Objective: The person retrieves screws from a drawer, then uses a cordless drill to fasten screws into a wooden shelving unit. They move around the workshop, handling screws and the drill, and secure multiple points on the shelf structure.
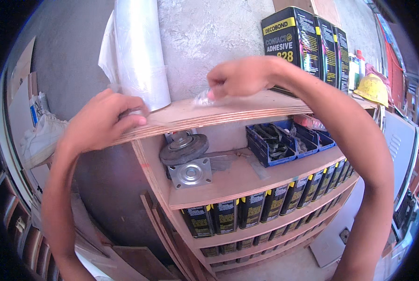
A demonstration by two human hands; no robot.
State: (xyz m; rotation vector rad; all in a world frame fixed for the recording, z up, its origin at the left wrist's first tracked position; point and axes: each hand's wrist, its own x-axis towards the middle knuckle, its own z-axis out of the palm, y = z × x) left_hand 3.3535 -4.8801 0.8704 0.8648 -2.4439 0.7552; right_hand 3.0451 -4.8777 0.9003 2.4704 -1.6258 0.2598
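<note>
Over the top board (181, 114) of a plywood shelf, my right hand (242, 82) is closed in a pinch on a crumpled piece of clear plastic (203, 98), slightly blurred. My left hand (107, 119) rests near the board's left end, its fingers curled and thumb below them. Something pale and see-through shows between that thumb and fingers, too little to name. Just behind the left hand, a large roll of clear plastic film (143, 61) stands upright against the wall, with a loose flap on its left side.
Black adhesive cans (291, 35) stand at the top board's right, with a yellow hard hat (372, 89) beyond. Below are a caster wheel (185, 149), a metal swivel plate (190, 173), blue bins (271, 157) and rows of cans (251, 210). A white shoe (45, 136) sits at far left.
</note>
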